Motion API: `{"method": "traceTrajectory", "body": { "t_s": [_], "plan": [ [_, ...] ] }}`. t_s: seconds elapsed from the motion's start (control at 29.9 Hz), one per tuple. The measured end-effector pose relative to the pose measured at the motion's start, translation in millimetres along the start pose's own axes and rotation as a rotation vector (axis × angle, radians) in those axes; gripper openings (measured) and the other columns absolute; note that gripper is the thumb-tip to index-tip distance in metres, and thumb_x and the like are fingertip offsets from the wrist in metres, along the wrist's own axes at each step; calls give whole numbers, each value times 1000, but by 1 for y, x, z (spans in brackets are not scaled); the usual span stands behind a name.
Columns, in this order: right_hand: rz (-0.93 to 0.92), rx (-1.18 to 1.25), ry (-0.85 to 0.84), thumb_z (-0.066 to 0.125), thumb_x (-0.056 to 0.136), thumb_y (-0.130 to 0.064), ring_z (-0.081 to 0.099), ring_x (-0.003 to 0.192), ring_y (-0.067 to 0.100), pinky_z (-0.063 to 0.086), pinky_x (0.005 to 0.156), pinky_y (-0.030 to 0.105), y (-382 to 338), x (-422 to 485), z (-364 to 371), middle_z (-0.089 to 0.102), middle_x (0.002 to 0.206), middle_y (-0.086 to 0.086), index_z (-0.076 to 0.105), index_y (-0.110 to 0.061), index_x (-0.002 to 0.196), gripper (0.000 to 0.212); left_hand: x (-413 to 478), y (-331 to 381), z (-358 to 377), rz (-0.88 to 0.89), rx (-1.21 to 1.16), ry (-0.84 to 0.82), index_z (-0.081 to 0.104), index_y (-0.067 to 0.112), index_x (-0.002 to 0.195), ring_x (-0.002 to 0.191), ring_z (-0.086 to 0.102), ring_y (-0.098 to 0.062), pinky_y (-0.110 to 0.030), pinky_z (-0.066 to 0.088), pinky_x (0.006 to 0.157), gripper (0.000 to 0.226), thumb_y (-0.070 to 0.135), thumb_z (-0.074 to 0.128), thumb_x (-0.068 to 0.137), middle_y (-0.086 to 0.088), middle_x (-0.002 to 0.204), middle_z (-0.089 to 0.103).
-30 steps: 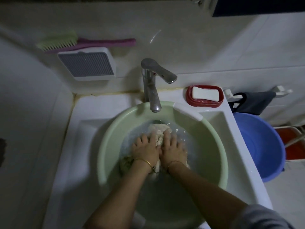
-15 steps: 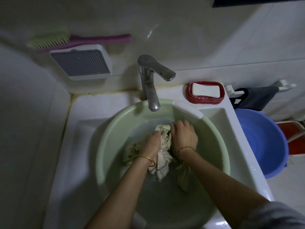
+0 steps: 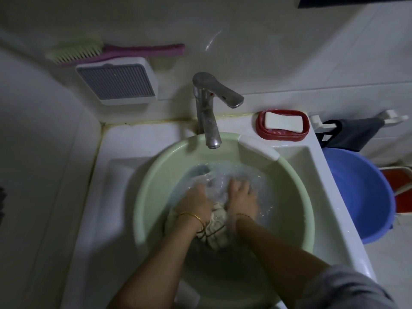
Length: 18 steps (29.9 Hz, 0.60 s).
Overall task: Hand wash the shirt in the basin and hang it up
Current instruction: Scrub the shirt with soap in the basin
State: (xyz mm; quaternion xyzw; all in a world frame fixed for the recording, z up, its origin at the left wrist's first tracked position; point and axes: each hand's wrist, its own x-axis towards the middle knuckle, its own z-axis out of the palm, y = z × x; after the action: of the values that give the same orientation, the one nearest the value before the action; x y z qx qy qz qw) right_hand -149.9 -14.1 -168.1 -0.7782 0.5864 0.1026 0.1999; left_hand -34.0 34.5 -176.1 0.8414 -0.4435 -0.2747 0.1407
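A pale green basin (image 3: 156,175) sits in the white sink and holds water. The cream shirt (image 3: 217,230) lies bunched in the water, partly under my wrists. My left hand (image 3: 194,199) and my right hand (image 3: 242,197) are side by side on the far part of the shirt, pushing it down into the splashing water. The fingers are blurred by the water, so their grip on the cloth is unclear. A gold bangle circles my left wrist.
A steel tap (image 3: 209,108) overhangs the basin's far rim. A red soap dish with a white bar (image 3: 282,124) stands at the sink's back right. A blue tub (image 3: 361,197) sits to the right, below a dark cloth (image 3: 352,134). A brush (image 3: 111,52) lies on the ledge.
Both hands lifted the bunched shirt up half a second ago and have now plunged it forward and down into the water, raising a splash.
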Motion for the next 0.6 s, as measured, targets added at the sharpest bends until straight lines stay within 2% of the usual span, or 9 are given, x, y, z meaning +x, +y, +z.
{"method": "traceTrajectory", "body": {
  "t_s": [0.07,0.13,0.2,0.23,0.3,0.37,0.43,0.5,0.6],
  "plan": [
    [131,372,-28,50,93,-20,52,108,25,43,81,29,-10,-4,-7,51,116,8,48,-22,112,19,6,3,-5,-53,-146,75,52,36,126,108,58,-21,-39,46,96,41,36,40,87,5,121,60],
    [164,678,-91,46,96,-11,54,101,16,40,73,17,-26,-7,-20,59,105,4,56,-18,109,18,14,3,-15,-257,-447,129,66,29,113,103,58,-18,-37,46,97,37,38,42,86,7,114,63],
    [51,759,-117,54,94,-18,59,84,15,44,68,18,-37,-20,-23,64,87,0,64,-16,96,10,18,8,-25,-492,-985,78,68,17,105,99,62,-26,-40,48,95,37,41,49,85,-7,112,66],
    [-88,804,-112,58,92,-30,60,70,15,47,62,24,-44,-31,-32,64,72,-2,65,-18,81,18,16,12,-27,-579,-1213,12,68,12,102,93,64,-28,-39,50,89,38,42,51,85,-13,107,67],
    [-176,762,-49,53,89,-48,57,55,18,46,56,31,-53,-39,-42,57,54,1,61,-15,64,43,0,25,-37,-592,-1446,-88,66,10,99,76,66,-21,-35,51,79,37,42,52,89,-12,90,69],
    [-215,523,30,42,93,-48,58,61,25,47,60,32,-61,-39,-46,56,57,4,51,-13,56,52,-13,33,-41,-599,-1637,-185,62,12,99,80,61,-15,-30,46,82,32,39,46,93,-8,86,64],
    [-229,424,122,41,95,-38,60,70,31,45,61,30,-64,-37,-51,62,69,11,44,-14,55,46,-21,45,-49,-649,-1604,-181,56,9,93,86,52,-19,-30,41,80,33,36,37,98,-11,87,53],
    [-183,394,149,42,93,-31,61,78,32,38,60,28,-59,-27,-56,65,79,13,52,-16,64,35,-22,52,-45,-674,-1504,-138,50,9,87,84,47,-20,-25,41,78,29,26,31,101,-13,80,46],
    [-9,427,120,41,95,-35,61,88,33,36,65,28,-40,0,-57,66,93,14,64,-13,82,34,-24,71,-38,-690,-1516,-248,53,8,74,67,55,-18,-21,46,63,34,15,33,100,-14,71,54]
  ]
}}
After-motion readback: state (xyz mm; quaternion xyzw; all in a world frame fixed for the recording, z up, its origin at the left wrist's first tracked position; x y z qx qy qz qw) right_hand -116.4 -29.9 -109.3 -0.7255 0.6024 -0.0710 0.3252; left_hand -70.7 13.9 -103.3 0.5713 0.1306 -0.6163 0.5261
